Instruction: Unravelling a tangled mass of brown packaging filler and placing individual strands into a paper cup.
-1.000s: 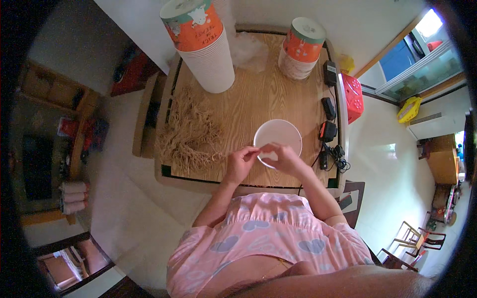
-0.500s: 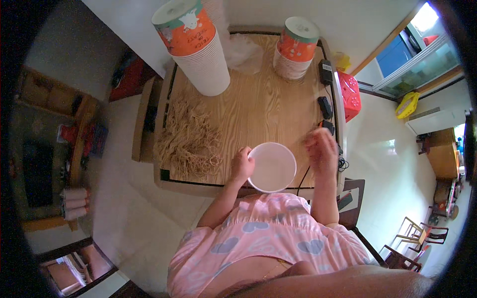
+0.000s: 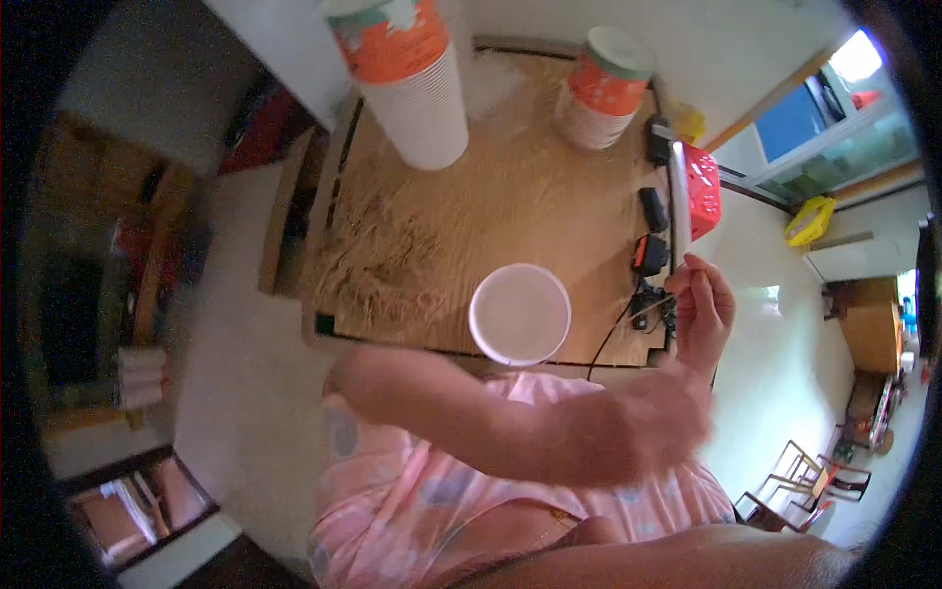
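A white paper tub (image 3: 520,314) with a pale inside stands upright near the front edge of the table, with no hand on it. My left forearm crosses in front of my body, and my left hand (image 3: 669,422) is at my right forearm, smeared by motion so its fingers cannot be read. Raised beyond the table's right edge, my right hand (image 3: 703,299) has its thumb and fingers pinched together. A thin light strand seems to run from its fingertips, too fine to name. Tangled tan twine-like strands (image 3: 378,260) lie on the left of the table.
A tall stack of paper tubs (image 3: 422,113) with an orange and green one on top stands at the back left. A shorter stack (image 3: 601,93) is at the back right. Black adapters (image 3: 650,253) and cables line the right edge. A red plastic stool (image 3: 702,191) stands beyond.
My left hand has let go of the tub and swung right across my body to my right forearm. My right hand has moved right, past the table edge.
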